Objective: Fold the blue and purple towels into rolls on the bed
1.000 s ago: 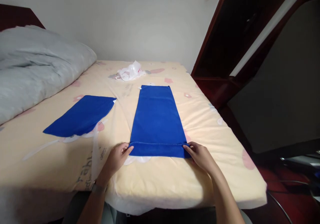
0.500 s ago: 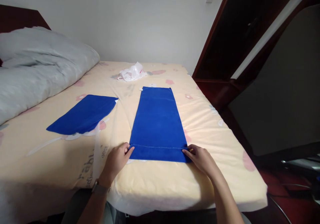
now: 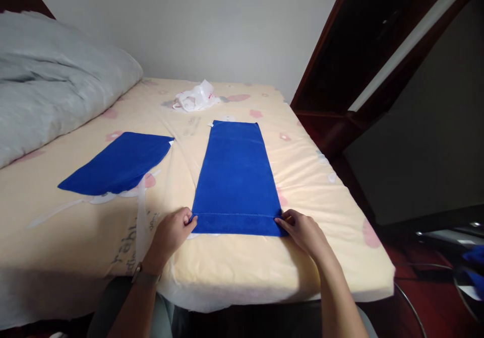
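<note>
A long blue towel (image 3: 238, 172) lies flat on the bed, its near end turned over into a narrow strip with a stitched edge across it. My left hand (image 3: 170, 231) pinches the left side of that folded strip between thumb and fingers. At the opposite corner, my right hand (image 3: 302, 229) grips the strip's right side the same way. A small white tag (image 3: 210, 124) sticks out at the towel's far left corner. To the left, a second blue towel (image 3: 119, 164) rests on the sheet, touched by neither hand.
The bed (image 3: 234, 265) has a pale yellow patterned sheet. A crumpled white plastic bag (image 3: 196, 97) lies near the wall. A grey quilt (image 3: 68, 71) is heaped at the left. Dark wooden furniture (image 3: 340, 41) stands beyond the bed's right edge.
The view has tilted slightly downward, so the bed and towels sit a little higher in the picture. Both hands keep their pinch on the towel's folded end.
</note>
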The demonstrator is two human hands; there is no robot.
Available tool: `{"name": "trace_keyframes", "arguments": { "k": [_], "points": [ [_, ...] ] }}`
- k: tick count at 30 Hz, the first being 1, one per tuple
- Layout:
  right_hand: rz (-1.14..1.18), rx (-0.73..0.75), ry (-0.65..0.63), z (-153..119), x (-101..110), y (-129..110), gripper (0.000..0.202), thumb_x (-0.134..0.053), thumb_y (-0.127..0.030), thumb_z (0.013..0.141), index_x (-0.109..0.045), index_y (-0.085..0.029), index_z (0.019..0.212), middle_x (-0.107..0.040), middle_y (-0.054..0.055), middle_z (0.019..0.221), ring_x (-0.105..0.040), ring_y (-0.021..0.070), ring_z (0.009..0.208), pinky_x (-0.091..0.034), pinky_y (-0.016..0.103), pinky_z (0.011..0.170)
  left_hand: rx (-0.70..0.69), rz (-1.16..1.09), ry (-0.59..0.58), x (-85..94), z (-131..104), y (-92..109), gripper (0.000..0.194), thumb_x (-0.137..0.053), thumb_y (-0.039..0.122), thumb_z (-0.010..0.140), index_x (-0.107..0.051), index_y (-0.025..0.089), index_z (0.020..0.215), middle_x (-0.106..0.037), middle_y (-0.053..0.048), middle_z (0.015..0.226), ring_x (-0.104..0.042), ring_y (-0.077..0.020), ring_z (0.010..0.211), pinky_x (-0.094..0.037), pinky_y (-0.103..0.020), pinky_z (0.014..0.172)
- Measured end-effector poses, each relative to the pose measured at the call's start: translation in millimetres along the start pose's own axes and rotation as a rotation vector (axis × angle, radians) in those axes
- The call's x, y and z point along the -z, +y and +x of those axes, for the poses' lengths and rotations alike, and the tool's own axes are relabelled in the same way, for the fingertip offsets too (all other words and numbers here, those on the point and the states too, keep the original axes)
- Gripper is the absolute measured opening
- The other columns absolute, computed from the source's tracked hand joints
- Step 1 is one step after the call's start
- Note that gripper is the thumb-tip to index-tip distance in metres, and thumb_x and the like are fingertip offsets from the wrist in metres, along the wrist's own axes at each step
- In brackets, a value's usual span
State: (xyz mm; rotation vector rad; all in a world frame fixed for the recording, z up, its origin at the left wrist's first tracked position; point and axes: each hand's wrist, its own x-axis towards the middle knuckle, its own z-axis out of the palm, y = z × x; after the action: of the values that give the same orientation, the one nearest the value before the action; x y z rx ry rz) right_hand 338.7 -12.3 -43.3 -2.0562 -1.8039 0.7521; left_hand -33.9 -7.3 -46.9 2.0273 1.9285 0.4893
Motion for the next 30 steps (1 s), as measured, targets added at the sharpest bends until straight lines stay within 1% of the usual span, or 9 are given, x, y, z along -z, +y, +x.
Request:
{"name": "trace_keyframes", "arguments": {
  "k": [5, 8, 12, 14, 16, 19, 25, 28, 30],
  "points": [
    [-0.022, -0.048, 0.042, 0, 0, 4, 0.021, -0.064, -0.048, 0.088, -0.066, -0.027, 0.084, -0.074, 0.002, 0.086, -0.068, 0.0263, 0.08, -0.041, 0.03, 0.059, -0.015, -0.062, 0.013, 0.7, 1, -8, 0.019, -0.053, 0.036, 0.086, -0.048, 0.023, 0.073, -0.05, 0.006, 0.06, -0.049, -0.0126, 0.055, -0.034, -0.024, 0.055],
    [-0.025, -0.069, 0.089, -3, 4, 5, 0.02, -0.064, -0.047, 0.087, -0.066, -0.028, 0.084, -0.073, 0.002, 0.083, -0.067, 0.0261, 0.077, -0.041, 0.03, 0.056, -0.05, -0.071, 0.106, 2.5, 2, -10, 0.013, -0.057, 0.034, 0.084, -0.057, 0.025, 0.093, -0.058, 0.004, 0.069, -0.057, -0.0162, 0.064, -0.043, -0.027, 0.063],
    [0.079, 0.086, 0.199, -13, 15, -1, 0.021, -0.057, -0.046, 0.092, -0.067, -0.028, 0.09, -0.071, 0.003, 0.085, -0.065, 0.0235, 0.072, -0.046, 0.031, 0.06, -0.299, -0.114, 0.287, 14.3, 0, -2, 0.017, -0.053, 0.029, 0.088, -0.063, 0.026, 0.102, -0.068, -0.005, 0.095, -0.064, -0.0232, 0.093, -0.049, -0.036, 0.089],
    [0.16, 0.272, 0.135, -16, 16, -6, 0.019, -0.059, -0.044, 0.092, -0.068, -0.029, 0.099, -0.07, 0.004, 0.101, -0.066, 0.0244, 0.087, -0.052, 0.034, 0.075, -0.423, -0.156, 0.226, 19.5, -2, 1, 0.018, -0.054, 0.03, 0.089, -0.065, 0.027, 0.103, -0.069, -0.006, 0.106, -0.063, -0.024, 0.105, -0.048, -0.037, 0.098],
    [0.18, 0.423, -0.02, -18, 14, -9, 0.023, -0.065, -0.038, 0.088, -0.069, -0.03, 0.109, -0.064, 0.005, 0.12, -0.061, 0.0263, 0.109, -0.05, 0.037, 0.093, -0.479, -0.14, 0.077, 20.1, -4, -2, 0.026, -0.059, 0.032, 0.087, -0.066, 0.029, 0.112, -0.068, -0.005, 0.117, -0.061, -0.0245, 0.114, -0.047, -0.038, 0.103],
    [0.119, 0.465, -0.148, -15, 7, -8, 0.037, -0.071, -0.03, 0.08, -0.069, -0.029, 0.117, -0.057, 0.005, 0.134, -0.052, 0.0288, 0.124, -0.044, 0.041, 0.104, -0.47, -0.103, -0.083, 13.5, -2, -14, 0.037, -0.064, 0.029, 0.083, -0.066, 0.029, 0.119, -0.067, -0.004, 0.125, -0.06, -0.0245, 0.118, -0.047, -0.039, 0.105],
    [0.187, 0.369, -0.057, -11, 6, -3, 0.026, -0.057, -0.03, 0.09, -0.069, -0.026, 0.112, -0.067, 0.004, 0.119, -0.061, 0.0259, 0.109, -0.049, 0.037, 0.094, -0.465, -0.17, -0.047, 6.1, 5, -26, 0.039, -0.057, 0.012, 0.078, -0.069, 0.024, 0.113, -0.07, -0.004, 0.119, -0.064, -0.0213, 0.113, -0.048, -0.035, 0.102],
    [0.299, 0.297, -0.033, -10, 7, -3, 0.025, -0.052, -0.036, 0.095, -0.068, -0.025, 0.11, -0.07, 0.003, 0.109, -0.065, 0.0248, 0.098, -0.051, 0.033, 0.084, -0.379, -0.242, -0.017, 6.3, 8, -21, 0.022, -0.058, 0.023, 0.086, -0.07, 0.022, 0.104, -0.072, -0.005, 0.111, -0.066, -0.0206, 0.105, -0.05, -0.032, 0.097],
    [0.365, 0.254, -0.006, -8, 4, -3, 0.027, -0.049, -0.041, 0.097, -0.067, -0.023, 0.109, -0.072, 0.004, 0.103, -0.067, 0.0245, 0.092, -0.051, 0.032, 0.079, -0.279, -0.289, -0.004, 5.4, 9, -16, 0.02, -0.055, 0.033, 0.092, -0.068, 0.021, 0.1, -0.072, -0.004, 0.099, -0.067, -0.0192, 0.092, -0.052, -0.029, 0.085]
  ]
}}
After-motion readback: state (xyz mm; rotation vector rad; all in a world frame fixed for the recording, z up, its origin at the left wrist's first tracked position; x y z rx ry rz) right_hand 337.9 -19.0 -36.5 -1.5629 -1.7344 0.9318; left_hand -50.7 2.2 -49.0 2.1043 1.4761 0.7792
